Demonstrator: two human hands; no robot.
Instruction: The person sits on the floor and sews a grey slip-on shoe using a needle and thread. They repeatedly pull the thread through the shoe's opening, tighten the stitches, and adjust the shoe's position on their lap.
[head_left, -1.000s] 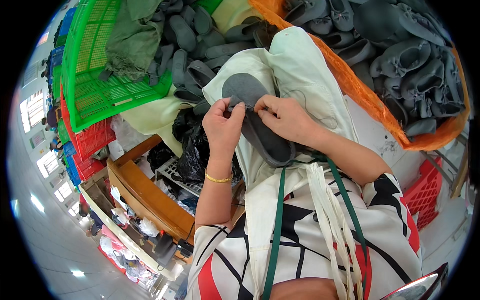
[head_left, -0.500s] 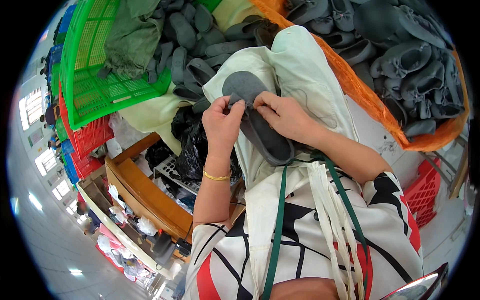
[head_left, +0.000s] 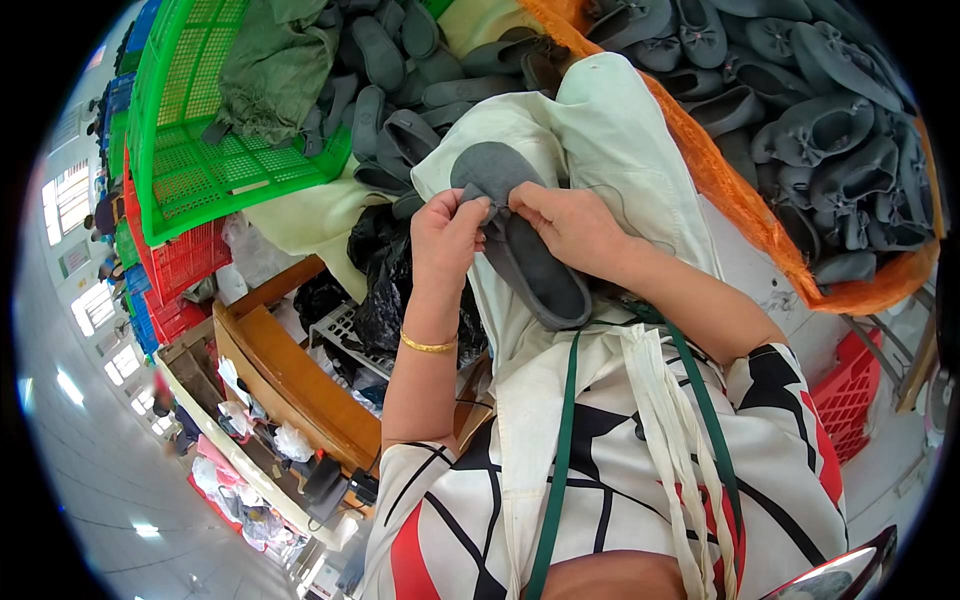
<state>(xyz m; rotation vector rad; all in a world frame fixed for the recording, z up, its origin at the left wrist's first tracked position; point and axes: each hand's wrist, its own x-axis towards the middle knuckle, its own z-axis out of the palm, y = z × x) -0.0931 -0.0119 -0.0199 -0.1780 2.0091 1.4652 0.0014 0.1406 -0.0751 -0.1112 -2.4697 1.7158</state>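
A dark grey slip-on shoe [head_left: 545, 275] lies across the cream apron on my lap, its rounded toe pointing away from me. My left hand [head_left: 450, 228] pinches a small grey fabric bow [head_left: 474, 194] at the shoe's upper between thumb and fingers. My right hand [head_left: 570, 225] is closed, its thumb and fingertips pressed together at the bow's right side. Whatever those fingertips hold is hidden. A thin dark thread [head_left: 622, 205] curves over the apron beside my right hand.
Ahead on the left, a green basket [head_left: 190, 190] leans beside a heap of grey shoes [head_left: 378, 55]. An orange sack [head_left: 720, 190] at right holds more shoes with bows. Black plastic bags [head_left: 375, 270] and a wooden drawer [head_left: 290, 370] are at my left; a red crate [head_left: 850, 390] is at right.
The view has shifted slightly, moving the surroundings a little. Both hands keep their grip at the bow, with only small finger movement.
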